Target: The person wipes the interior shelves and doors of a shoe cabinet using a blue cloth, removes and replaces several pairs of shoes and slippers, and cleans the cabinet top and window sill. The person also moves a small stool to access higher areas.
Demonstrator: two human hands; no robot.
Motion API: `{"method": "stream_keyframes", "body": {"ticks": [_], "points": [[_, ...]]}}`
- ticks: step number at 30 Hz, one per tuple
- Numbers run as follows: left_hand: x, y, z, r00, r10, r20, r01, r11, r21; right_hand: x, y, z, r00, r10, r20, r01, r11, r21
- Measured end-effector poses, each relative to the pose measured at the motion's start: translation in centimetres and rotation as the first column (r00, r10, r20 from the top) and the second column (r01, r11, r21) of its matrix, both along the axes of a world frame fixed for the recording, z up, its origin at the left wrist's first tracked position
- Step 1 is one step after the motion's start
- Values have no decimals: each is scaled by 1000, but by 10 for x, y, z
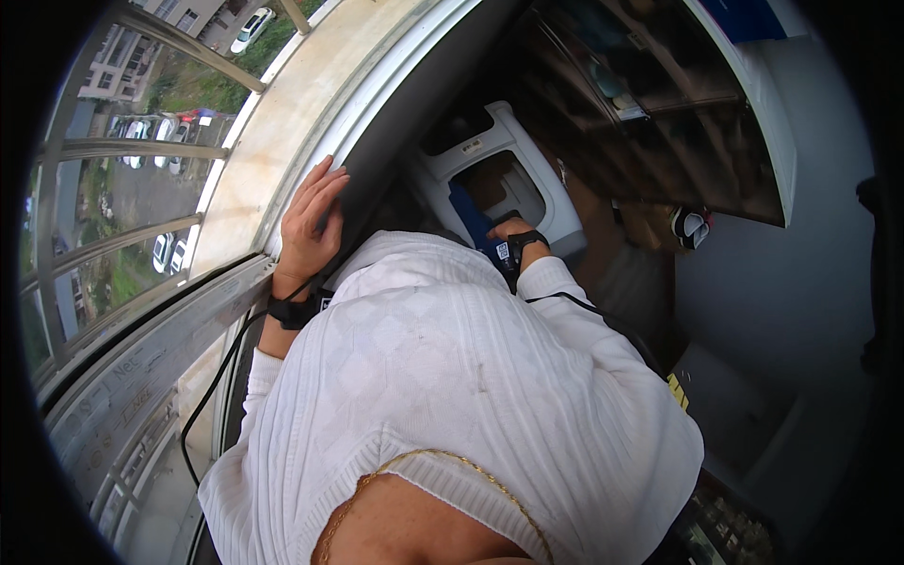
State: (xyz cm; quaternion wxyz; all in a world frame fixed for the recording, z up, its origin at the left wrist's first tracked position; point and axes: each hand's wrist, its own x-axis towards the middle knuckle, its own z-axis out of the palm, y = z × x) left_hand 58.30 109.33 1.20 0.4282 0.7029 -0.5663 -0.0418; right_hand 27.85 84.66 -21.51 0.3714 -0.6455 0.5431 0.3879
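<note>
My left hand point(311, 226) is raised beside the white window frame point(360, 116), fingers loosely extended and nothing visible between them. Low in front of my body, my right hand point(513, 227) is at the edge of a long blue object point(470, 215); its curled fingers are partly hidden, so a grip on it cannot be confirmed. Behind that object stands a pale grey plastic piece point(519, 134) with a large rounded opening, perhaps a stool or chair. Each wrist wears a black band, with dark cables running near both arms.
Outside the window sill point(247, 141) are metal bars point(141, 150), with parked cars far below. A sliding window sash point(155, 353) stands at the left. On the right are a dark cabinet with a white edge point(770, 141) and a black-and-white item point(690, 227) near the floor.
</note>
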Motion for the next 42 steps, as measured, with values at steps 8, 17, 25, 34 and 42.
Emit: {"method": "stream_keyframes", "body": {"ticks": [8,17,25,34,42], "points": [[1,2,-1,998,-38,-52,37,999,-11,5,6,14,998,-54,-25,53,998,-16],[3,4,-6,998,-33,-48,32,999,-19,10,10,35,996,-76,-53,77,997,13],[4,9,-3,1000,-9,-26,6,997,-77,1,8,17,1000,-20,20,21,1000,-6],[5,11,-8,1000,-24,-2,24,995,-99,12,10,46,996,-18,-87,23,998,53],[5,9,-7,999,-42,-12,40,994,-99,5,9,30,997,-24,-72,21,999,-44]]}}
